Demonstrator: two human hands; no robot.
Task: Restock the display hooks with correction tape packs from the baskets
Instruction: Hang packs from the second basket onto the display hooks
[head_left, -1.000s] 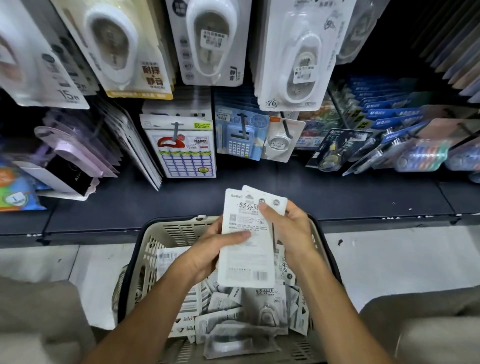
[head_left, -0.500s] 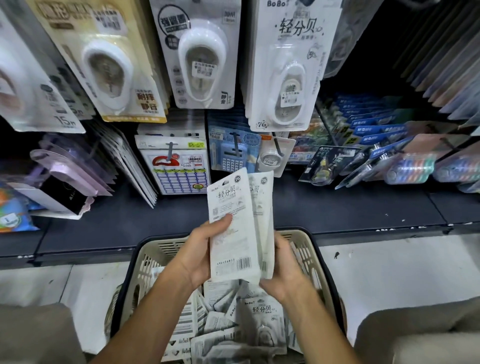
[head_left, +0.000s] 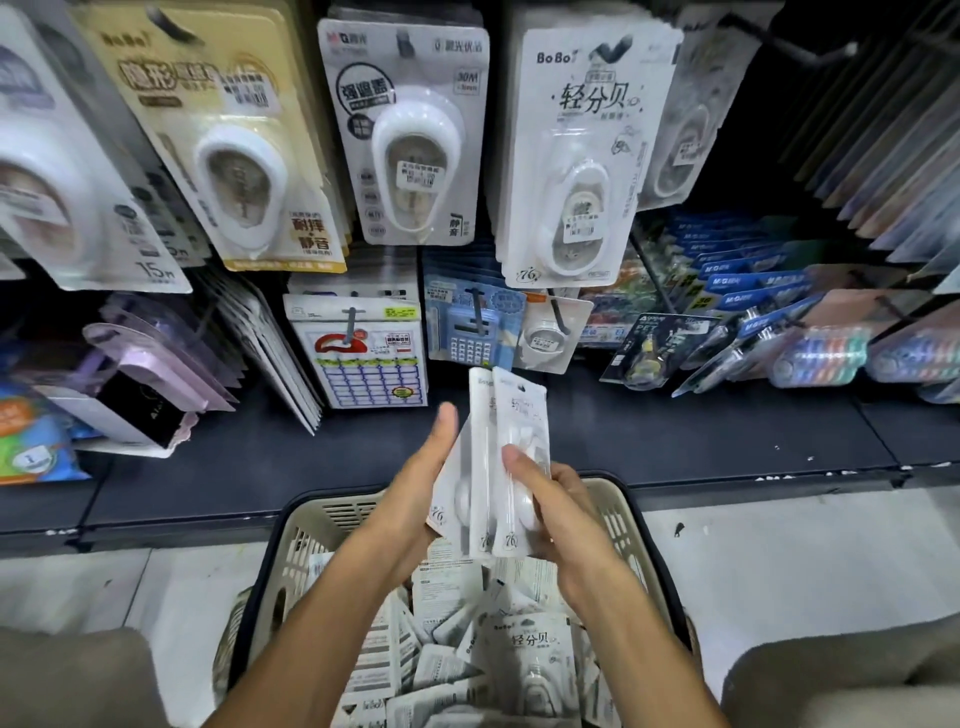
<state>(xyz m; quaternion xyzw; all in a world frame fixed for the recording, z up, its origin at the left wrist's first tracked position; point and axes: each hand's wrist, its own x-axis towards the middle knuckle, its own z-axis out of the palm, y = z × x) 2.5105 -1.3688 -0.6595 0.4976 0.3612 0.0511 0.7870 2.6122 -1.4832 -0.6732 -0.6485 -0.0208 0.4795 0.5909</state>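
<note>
A small stack of white correction tape packs (head_left: 493, 467) stands upright above the beige basket (head_left: 311, 525). My left hand (head_left: 415, 493) holds the stack from the left, thumb stretched up along its edge. From the right, my right hand (head_left: 556, 504) grips it, thumb across the front pack. Many more packs (head_left: 524, 654) lie loose in the basket. Matching BoBo packs (head_left: 582, 156) hang on a display hook straight above.
Other correction tape packs (head_left: 410, 140) hang in rows to the left. Lower hooks carry label sheets (head_left: 363, 358), a calculator pack (head_left: 472, 327) and blue pen packs (head_left: 748, 280). A dark shelf (head_left: 675, 441) runs behind the basket. My knees (head_left: 841, 675) flank it on the tiled floor.
The packs have been turned from back side to front side facing me, and squared into a stack. The view has tilted up toward the hanging packs.
</note>
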